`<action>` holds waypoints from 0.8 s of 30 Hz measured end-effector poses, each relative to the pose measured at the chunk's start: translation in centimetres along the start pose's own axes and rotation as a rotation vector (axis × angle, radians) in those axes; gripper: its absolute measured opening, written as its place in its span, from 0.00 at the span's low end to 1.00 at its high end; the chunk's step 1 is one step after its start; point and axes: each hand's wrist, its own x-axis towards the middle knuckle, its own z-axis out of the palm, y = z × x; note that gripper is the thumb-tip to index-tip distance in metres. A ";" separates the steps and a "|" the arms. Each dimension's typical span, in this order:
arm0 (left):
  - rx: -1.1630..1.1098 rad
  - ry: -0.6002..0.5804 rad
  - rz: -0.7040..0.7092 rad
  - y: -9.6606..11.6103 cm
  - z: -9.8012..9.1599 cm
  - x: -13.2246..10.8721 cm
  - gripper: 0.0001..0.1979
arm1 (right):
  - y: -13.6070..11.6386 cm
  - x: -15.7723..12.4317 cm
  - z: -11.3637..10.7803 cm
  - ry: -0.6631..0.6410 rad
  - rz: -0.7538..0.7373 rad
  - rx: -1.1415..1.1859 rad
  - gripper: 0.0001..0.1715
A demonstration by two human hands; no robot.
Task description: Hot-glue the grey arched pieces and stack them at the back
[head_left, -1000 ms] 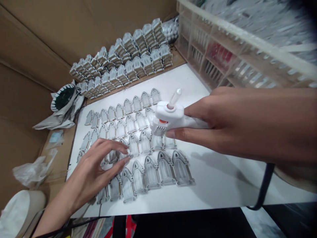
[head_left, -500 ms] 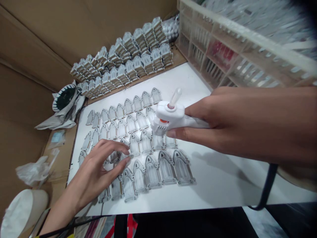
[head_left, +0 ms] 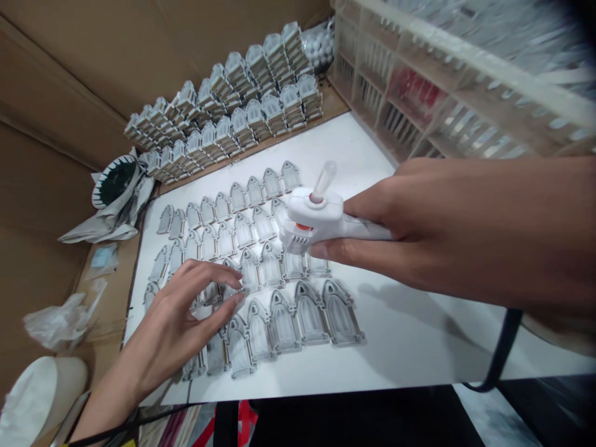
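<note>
Two hands work over dozens of arched, window-shaped plastic pieces (head_left: 310, 316) lying flat in close rows on a white board (head_left: 410, 347). The right hand (head_left: 395, 239) is closed around the handle of a white hot glue gun (head_left: 314, 214), with a translucent glue stick (head_left: 323, 180) standing up from it. The gun sits just above the rows, though contact is hard to judge from this angle. The left hand (head_left: 181, 316) is curled, its fingertips (head_left: 238, 284) at a piece's edge; whether they pinch it, I cannot tell. The tight rows seemingly keep many pieces within reach of both hands. Beyond the grip, stacked pieces (head_left: 223, 108) rise in columns against a cardboard wall (head_left: 65, 81). A clear compartment rack (head_left: 395, 81) sits past the right hand, while white board extends right of the nearest row.
</note>
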 end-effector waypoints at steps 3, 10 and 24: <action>0.006 0.007 0.010 0.2 0.0 0.1 0.07 | 0.0 0.0 0.0 0.002 0.004 -0.011 0.47; 0.003 -0.009 -0.008 0.6 -0.2 0.2 0.06 | 0.0 -0.2 0.2 -0.010 -0.018 -0.005 0.40; 0.025 0.014 0.017 0.6 -0.2 0.1 0.06 | -0.3 -0.2 0.0 -0.049 -0.011 -0.023 0.41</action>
